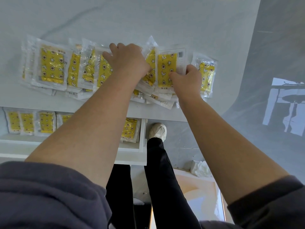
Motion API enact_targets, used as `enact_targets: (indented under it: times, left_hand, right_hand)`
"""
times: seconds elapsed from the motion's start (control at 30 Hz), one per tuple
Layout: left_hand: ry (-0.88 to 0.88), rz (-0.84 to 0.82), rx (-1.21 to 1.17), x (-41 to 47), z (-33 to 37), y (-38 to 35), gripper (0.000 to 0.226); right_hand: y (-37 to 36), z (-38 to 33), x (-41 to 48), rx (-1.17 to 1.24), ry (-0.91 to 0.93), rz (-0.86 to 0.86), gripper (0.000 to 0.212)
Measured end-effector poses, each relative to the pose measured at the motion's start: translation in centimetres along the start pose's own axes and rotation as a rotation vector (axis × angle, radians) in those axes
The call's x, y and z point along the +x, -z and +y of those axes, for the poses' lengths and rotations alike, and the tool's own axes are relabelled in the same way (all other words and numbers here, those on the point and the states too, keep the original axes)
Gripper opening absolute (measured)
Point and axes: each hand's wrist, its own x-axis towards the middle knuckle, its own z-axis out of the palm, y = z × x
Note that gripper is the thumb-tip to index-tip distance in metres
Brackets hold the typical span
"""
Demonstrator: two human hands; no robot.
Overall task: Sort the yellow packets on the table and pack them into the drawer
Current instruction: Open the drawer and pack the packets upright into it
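Observation:
Several yellow packets (52,66) in clear wrappers lie in an overlapping row near the front edge of the pale table (148,19). My left hand (127,61) lies on the middle of the row, fingers curled over the far edge of the packets. My right hand (186,80) grips the right side of a packet with a barcode label (166,70). One more packet (207,75) lies just right of that hand. Below the table edge the white drawer (142,138) stands open, with several yellow packets (28,123) lined up inside, partly hidden by my left forearm.
My legs in black trousers and a white shoe (158,130) stand on the grey floor right of the drawer. A crumpled white wrapper (200,168) and a light box (198,195) lie on the floor below. The table's right edge curves away.

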Motion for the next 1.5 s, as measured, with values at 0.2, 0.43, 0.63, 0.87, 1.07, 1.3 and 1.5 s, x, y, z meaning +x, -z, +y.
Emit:
enact_targets:
  times: [0.2,0.43,0.63,0.87,1.07,1.3,1.5]
  left_hand:
    - [-0.051,0.110,-0.039,-0.2,0.1,0.0,0.046]
    - [-0.291,0.185,-0.434,-1.3,-0.5,-0.5,0.041]
    - [-0.266,0.198,-0.846,-3.2,-1.0,-0.3,0.043]
    - [-0.210,-0.128,-1.133,-8.6,-6.6,-1.2,0.016]
    - [-0.046,-0.265,-1.028,-11.8,-16.9,-7.1,0.007]
    - [0.066,-0.256,-0.952,-10.0,-26.3,-15.0,0.014]
    - [0.122,-0.192,-0.947,-6.6,-28.1,-19.1,0.017]
  right_hand:
    - [0.3,0.0,0.1,0.038,-0.041,-0.033,0.021]
    - [1.9,1.0,-0.3,0.206,-0.054,-0.002,0.008]
    - [4.9,1.8,-1.6,0.347,-0.011,0.085,0.014]
    - [5.3,3.8,-7.2,0.414,0.020,0.076,0.023]
    - [-2.1,9.5,-14.6,0.181,0.008,0.013,0.020]
    - [-13.4,16.3,-15.5,0.089,-0.077,-0.017,0.019]
    - [-17.5,18.6,-13.2,-0.057,-0.041,0.059,0.008]
